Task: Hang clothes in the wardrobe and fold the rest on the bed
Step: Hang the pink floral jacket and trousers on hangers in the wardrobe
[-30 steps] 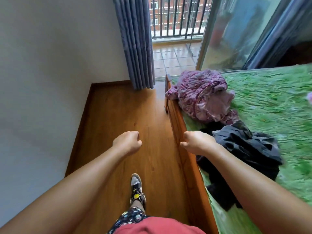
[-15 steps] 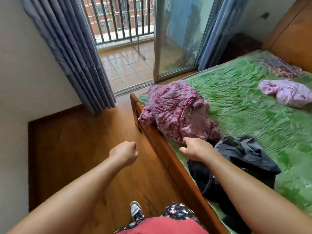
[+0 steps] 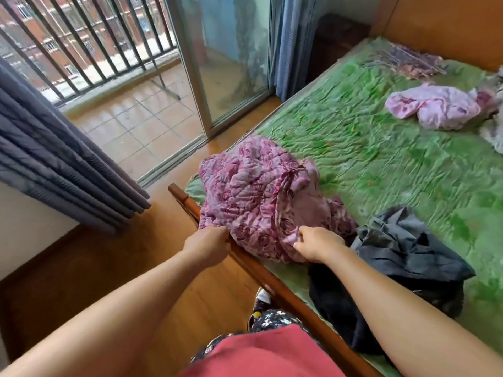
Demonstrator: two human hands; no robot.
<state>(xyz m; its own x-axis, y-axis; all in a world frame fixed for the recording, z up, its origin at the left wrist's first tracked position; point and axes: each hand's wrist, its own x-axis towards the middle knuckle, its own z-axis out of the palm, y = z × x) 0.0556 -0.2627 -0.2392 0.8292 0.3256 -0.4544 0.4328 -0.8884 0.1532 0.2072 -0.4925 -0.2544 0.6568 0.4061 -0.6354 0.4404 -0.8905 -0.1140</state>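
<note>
Jacket, pink quilted: heaped at bed corner, just ahead of both hands, lying crosswise. Left hand grips its left edge; right hand pinches near hem. Neither nearer.

- Left hand: earlier a closed fist in the air, touching nothing; now curled on the near-left edge of the purple rose-print quilted garment.
- Right hand: earlier a fist holding nothing; now pinching the same garment's near fold.
</note>
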